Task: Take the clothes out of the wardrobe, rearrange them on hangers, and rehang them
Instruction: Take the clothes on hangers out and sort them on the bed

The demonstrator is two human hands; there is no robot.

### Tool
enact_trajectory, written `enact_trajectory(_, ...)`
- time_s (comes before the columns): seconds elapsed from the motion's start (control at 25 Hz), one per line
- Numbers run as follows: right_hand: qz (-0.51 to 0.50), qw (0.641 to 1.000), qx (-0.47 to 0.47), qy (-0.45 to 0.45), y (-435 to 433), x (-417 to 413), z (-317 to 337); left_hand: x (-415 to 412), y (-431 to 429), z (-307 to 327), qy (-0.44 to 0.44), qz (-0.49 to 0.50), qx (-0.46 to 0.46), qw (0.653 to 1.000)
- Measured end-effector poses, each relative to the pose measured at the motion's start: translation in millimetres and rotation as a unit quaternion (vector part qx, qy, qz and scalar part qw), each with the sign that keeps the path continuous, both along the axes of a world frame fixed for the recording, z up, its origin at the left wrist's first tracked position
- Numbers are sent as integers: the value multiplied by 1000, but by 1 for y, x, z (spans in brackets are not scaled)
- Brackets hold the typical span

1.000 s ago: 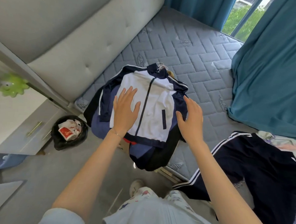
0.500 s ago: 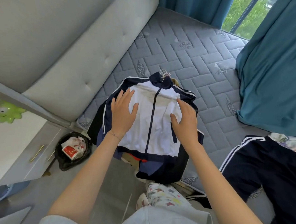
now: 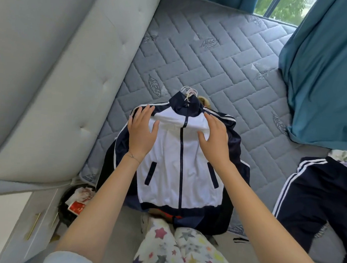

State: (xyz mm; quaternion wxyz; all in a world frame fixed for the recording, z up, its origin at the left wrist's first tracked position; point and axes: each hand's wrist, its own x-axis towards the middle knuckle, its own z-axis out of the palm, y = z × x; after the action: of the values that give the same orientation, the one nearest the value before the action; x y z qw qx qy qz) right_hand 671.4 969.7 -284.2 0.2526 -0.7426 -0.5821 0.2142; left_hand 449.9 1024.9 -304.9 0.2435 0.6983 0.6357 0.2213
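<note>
Track jacket [image 3: 166, 179], white front with navy sleeves, lies face up on a pile of darker garments [image 3: 214, 222] at the near edge of the bare mattress [image 3: 212, 59]. Its zip [image 3: 180, 172] is closed and its collar [image 3: 180, 102] points away from me. White hanger hooks [image 3: 188, 91] stick out past the collar; more than one, I cannot count them. Left hand [image 3: 141, 133] lies flat on the left of the upper chest, fingers straight and spread, tips reaching the striped shoulder seam, gripping nothing. Right hand [image 3: 214, 139] is likewise flat and spread on the other side of the zip, holding nothing. My reading: the step is smoothing and squaring the jacket on its hanger before lifting. To do it well, sweep both palms outward from the zip toward the shoulders with even, light pressure, so the cloth settles over the hanger arms without pulling the collar off centre. Check that the hook sits in the middle of the collar. Risk: the pile overhangs the mattress edge, so any push toward me could slide it to the floor. Navy striped trousers [image 3: 326, 199] lie well apart to the right, not yet on a hanger as far as I can see.
</note>
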Motion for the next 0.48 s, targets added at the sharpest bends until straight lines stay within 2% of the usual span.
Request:
enact_trajectory(0.32,-19,997,-44,-52,107,26,-160,15,123,-170,33,-65,-80,994)
enact_trajectory(0.48,-33,995,-50,-84,143,40,-224,36,162,-227,65,-98,-89,989)
